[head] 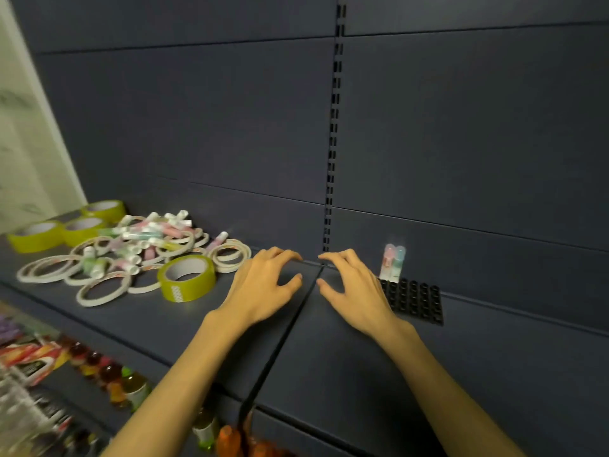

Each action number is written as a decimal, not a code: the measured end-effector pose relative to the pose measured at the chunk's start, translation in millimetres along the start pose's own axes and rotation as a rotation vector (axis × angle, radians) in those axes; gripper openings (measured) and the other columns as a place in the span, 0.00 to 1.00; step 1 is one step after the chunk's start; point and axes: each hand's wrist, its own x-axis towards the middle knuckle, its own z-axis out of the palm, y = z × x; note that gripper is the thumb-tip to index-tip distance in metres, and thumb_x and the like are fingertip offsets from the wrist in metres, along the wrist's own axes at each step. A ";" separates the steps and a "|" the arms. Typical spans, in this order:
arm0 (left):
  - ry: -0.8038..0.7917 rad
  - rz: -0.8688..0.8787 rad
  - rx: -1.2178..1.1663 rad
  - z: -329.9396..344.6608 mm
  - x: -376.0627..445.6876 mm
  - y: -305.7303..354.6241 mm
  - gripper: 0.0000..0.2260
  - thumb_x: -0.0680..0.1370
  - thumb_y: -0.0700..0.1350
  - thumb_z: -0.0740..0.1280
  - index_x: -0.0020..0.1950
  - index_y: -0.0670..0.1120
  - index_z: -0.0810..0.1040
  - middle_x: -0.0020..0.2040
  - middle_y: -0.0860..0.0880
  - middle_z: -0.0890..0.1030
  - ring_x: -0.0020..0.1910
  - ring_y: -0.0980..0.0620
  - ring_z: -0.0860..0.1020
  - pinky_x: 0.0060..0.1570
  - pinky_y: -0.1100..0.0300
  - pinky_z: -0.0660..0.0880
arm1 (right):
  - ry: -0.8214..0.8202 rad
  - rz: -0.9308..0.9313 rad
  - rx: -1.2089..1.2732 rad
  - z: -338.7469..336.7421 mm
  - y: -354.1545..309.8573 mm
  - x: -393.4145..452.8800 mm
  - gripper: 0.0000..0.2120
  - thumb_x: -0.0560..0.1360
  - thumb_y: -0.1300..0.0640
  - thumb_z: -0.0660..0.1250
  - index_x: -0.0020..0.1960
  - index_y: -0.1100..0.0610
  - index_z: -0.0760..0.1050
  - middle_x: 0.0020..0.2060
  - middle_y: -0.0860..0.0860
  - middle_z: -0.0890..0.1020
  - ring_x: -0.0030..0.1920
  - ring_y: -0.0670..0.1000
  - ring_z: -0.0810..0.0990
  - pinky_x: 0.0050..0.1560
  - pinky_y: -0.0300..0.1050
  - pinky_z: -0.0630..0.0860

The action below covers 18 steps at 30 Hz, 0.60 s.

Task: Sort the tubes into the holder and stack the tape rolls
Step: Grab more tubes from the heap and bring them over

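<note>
Tubes [393, 262] upright in holder [416, 299]; left hand [263, 286], right hand [354, 288] fingers loosely curled (empty).

A black holder [417, 300] with rows of round sockets lies flat on the dark shelf, right of the shelf seam. 2 tubes stand upright at its far left corner, touching side by side: a pink-capped tube [387, 262] and a blue-capped tube [397, 263]. The other sockets that show hold nothing. Well to the left, a loose heap of pastel tubes [155, 234] with white caps lies jumbled, mixed with thin white tape rolls [102, 290] lying flat and overlapping. A wide yellow-green tape roll [187, 277] lies tilted at the heap's near right edge. 3 more yellow-green rolls [80, 229] lie flat at the far left, unstacked.
</note>
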 end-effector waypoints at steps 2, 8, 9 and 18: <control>0.034 -0.035 0.012 -19.4 -20.1 -21.4 0.19 0.75 0.61 0.60 0.63 0.56 0.75 0.60 0.54 0.79 0.59 0.51 0.76 0.54 0.51 0.75 | -0.034 -0.036 0.018 15.6 -29.0 6.5 0.19 0.79 0.46 0.65 0.69 0.44 0.68 0.60 0.44 0.71 0.59 0.50 0.75 0.60 0.53 0.74; 0.075 -0.125 0.054 -80.9 -80.9 -95.2 0.19 0.76 0.59 0.62 0.64 0.56 0.77 0.63 0.54 0.78 0.61 0.49 0.76 0.54 0.51 0.75 | -0.060 -0.105 0.033 68.4 -122.6 23.7 0.18 0.79 0.46 0.65 0.67 0.46 0.71 0.60 0.45 0.73 0.60 0.51 0.76 0.59 0.52 0.75; 0.069 -0.137 0.056 -90.9 -91.1 -108.0 0.18 0.76 0.58 0.63 0.64 0.56 0.77 0.63 0.54 0.78 0.61 0.49 0.76 0.54 0.51 0.75 | -0.057 -0.109 0.047 78.3 -139.0 25.9 0.17 0.79 0.47 0.66 0.67 0.47 0.72 0.60 0.46 0.74 0.60 0.50 0.76 0.59 0.51 0.75; 0.032 -0.179 0.041 -158.6 -170.6 -231.8 0.17 0.77 0.60 0.64 0.65 0.59 0.74 0.61 0.56 0.78 0.61 0.51 0.76 0.54 0.52 0.75 | -0.043 -0.101 0.067 170.9 -268.8 45.8 0.15 0.78 0.48 0.67 0.64 0.47 0.74 0.59 0.45 0.77 0.60 0.48 0.76 0.55 0.49 0.76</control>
